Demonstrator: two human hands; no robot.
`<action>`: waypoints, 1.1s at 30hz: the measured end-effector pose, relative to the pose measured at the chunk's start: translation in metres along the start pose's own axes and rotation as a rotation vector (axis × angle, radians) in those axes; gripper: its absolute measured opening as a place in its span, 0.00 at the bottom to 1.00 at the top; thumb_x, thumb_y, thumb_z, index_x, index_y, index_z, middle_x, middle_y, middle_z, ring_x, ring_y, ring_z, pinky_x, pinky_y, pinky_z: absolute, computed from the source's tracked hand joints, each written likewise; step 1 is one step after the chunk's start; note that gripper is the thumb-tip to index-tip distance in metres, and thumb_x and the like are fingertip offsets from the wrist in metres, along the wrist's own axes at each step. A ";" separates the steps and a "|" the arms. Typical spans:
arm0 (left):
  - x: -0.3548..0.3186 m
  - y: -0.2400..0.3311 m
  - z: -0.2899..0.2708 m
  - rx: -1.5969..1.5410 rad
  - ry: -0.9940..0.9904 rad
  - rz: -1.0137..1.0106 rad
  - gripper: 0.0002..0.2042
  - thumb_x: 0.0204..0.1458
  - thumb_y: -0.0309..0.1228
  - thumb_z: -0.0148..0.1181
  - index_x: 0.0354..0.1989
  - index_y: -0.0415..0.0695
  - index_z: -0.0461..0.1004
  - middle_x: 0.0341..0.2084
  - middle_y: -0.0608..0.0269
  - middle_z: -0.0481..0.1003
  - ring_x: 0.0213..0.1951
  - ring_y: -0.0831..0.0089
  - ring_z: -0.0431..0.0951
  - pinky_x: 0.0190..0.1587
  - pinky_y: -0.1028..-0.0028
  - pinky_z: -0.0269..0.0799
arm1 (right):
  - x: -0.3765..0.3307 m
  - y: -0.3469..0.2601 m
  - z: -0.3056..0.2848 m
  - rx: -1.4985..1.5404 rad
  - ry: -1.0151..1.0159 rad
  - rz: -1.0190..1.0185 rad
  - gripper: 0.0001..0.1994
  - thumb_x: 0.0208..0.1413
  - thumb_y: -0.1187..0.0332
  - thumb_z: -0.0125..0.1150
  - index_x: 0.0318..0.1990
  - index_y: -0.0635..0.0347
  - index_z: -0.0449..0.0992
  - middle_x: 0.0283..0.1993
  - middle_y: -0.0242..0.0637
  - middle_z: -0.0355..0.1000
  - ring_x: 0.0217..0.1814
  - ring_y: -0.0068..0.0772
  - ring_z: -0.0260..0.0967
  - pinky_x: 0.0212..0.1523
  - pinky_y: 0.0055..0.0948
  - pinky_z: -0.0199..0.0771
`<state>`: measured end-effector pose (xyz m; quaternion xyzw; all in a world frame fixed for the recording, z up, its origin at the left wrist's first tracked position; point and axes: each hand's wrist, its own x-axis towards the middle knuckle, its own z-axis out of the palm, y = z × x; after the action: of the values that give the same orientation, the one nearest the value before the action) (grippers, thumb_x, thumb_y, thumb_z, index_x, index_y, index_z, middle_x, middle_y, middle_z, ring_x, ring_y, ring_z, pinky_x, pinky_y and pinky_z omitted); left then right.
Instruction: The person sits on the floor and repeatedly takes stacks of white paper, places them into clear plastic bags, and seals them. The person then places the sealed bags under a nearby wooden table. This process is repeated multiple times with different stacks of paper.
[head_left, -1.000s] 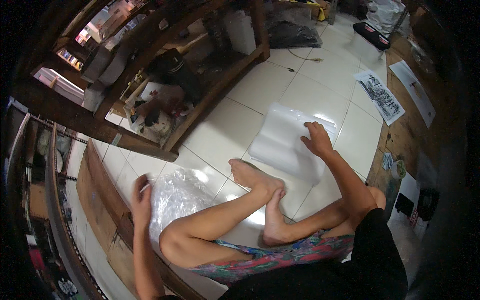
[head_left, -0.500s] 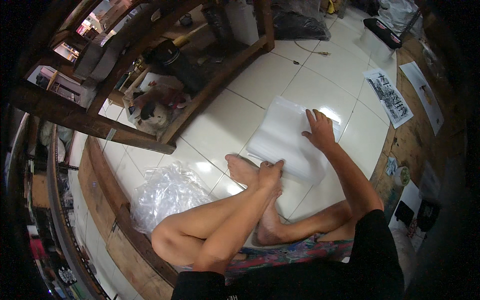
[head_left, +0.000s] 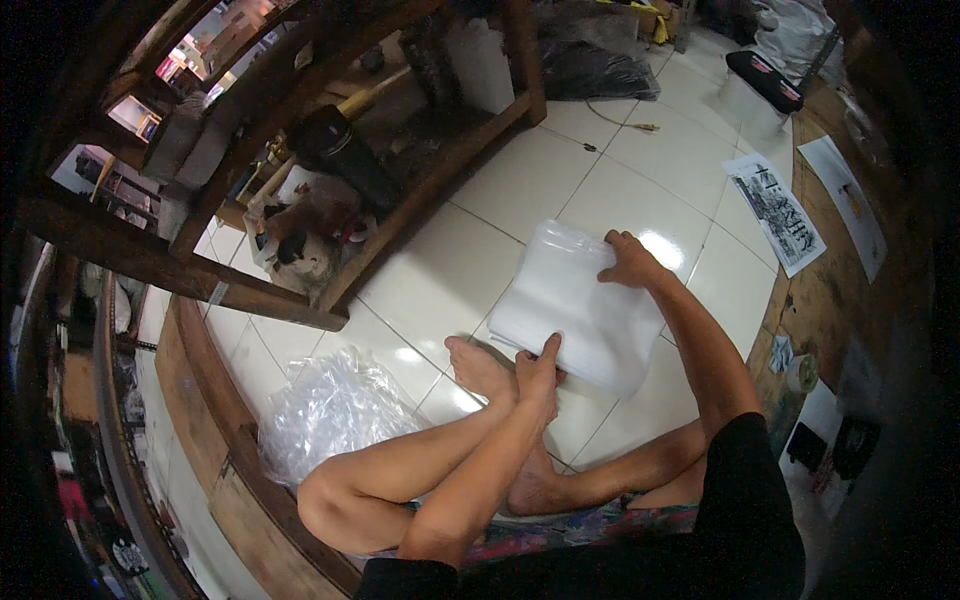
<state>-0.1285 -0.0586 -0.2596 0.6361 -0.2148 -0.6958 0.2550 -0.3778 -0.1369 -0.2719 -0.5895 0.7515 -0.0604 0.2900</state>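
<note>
A stack of translucent white plastic sheets or bags [head_left: 570, 300] lies tilted across the floor in front of my feet, seemingly lifted a little. My left hand [head_left: 540, 378] grips its near edge, thumb on top and fingers beneath. At the far right corner my right hand [head_left: 636, 264] pinches the edge, the thumb over the top face and the fingers curled round the side. A loose heap of clear plastic [head_left: 335, 415] rests on the floor, left of my bent leg.
A wooden shelf frame [head_left: 430, 200] with dark cylinders and bundles stands at the far left. A curved wooden board [head_left: 205, 400] runs along the left. On the right a wooden board [head_left: 830, 210] carries printed sheets [head_left: 775, 213] and a tape roll [head_left: 801, 374].
My right hand has gone from lying spread on the stack to grasping its edge. My left thumb now presses on top. The stack's far edge has come nearer to me.
</note>
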 end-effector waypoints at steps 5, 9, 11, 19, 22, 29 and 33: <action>0.003 -0.007 0.009 -0.010 0.049 0.092 0.27 0.49 0.40 0.66 0.50 0.36 0.63 0.43 0.53 0.71 0.42 0.66 0.71 0.46 0.67 0.69 | -0.022 -0.014 0.016 -0.185 0.098 -0.098 0.37 0.41 0.59 0.70 0.58 0.60 0.59 0.55 0.50 0.62 0.60 0.53 0.61 0.56 0.51 0.64; 0.018 -0.029 0.012 0.000 0.101 0.365 0.21 0.51 0.39 0.63 0.45 0.36 0.67 0.38 0.55 0.73 0.38 0.69 0.72 0.42 0.67 0.70 | -0.031 -0.011 0.031 -0.273 0.365 -0.142 0.39 0.42 0.59 0.69 0.61 0.60 0.57 0.59 0.50 0.60 0.61 0.52 0.59 0.58 0.48 0.62; 0.019 -0.019 0.013 -0.011 0.063 0.301 0.19 0.53 0.39 0.61 0.44 0.36 0.68 0.37 0.55 0.73 0.36 0.70 0.72 0.37 0.68 0.72 | -0.040 -0.017 0.038 -0.259 0.432 -0.202 0.41 0.43 0.57 0.68 0.63 0.61 0.55 0.62 0.53 0.57 0.63 0.53 0.57 0.61 0.48 0.59; -0.010 0.022 0.018 -0.006 -0.159 0.209 0.28 0.54 0.48 0.55 0.52 0.35 0.65 0.42 0.50 0.71 0.41 0.64 0.71 0.47 0.64 0.66 | -0.121 -0.062 0.060 0.022 -0.052 -0.366 0.48 0.44 0.55 0.67 0.67 0.68 0.46 0.64 0.60 0.56 0.63 0.57 0.58 0.61 0.45 0.62; 0.010 0.014 0.012 0.167 -0.298 0.252 0.30 0.53 0.47 0.56 0.57 0.34 0.63 0.45 0.48 0.71 0.46 0.60 0.72 0.50 0.65 0.65 | -0.108 -0.055 0.082 0.064 0.031 -0.229 0.40 0.47 0.60 0.65 0.64 0.67 0.52 0.58 0.58 0.63 0.58 0.56 0.64 0.56 0.46 0.66; 0.019 -0.009 -0.008 0.430 0.240 0.496 0.27 0.51 0.36 0.57 0.56 0.34 0.62 0.37 0.52 0.72 0.35 0.63 0.72 0.38 0.67 0.70 | -0.092 -0.054 0.062 0.080 -0.107 -0.126 0.25 0.57 0.62 0.57 0.59 0.64 0.63 0.51 0.58 0.70 0.55 0.56 0.67 0.55 0.43 0.67; 0.015 -0.007 -0.015 0.021 0.012 0.281 0.30 0.50 0.32 0.59 0.60 0.33 0.57 0.39 0.53 0.71 0.33 0.68 0.72 0.35 0.71 0.70 | -0.084 -0.041 0.059 0.192 -0.093 -0.141 0.21 0.62 0.60 0.51 0.56 0.66 0.67 0.51 0.58 0.71 0.55 0.54 0.68 0.56 0.42 0.66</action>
<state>-0.1153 -0.0619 -0.2769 0.6065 -0.3076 -0.6471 0.3447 -0.3013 -0.0570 -0.2717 -0.6126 0.6847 -0.1248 0.3747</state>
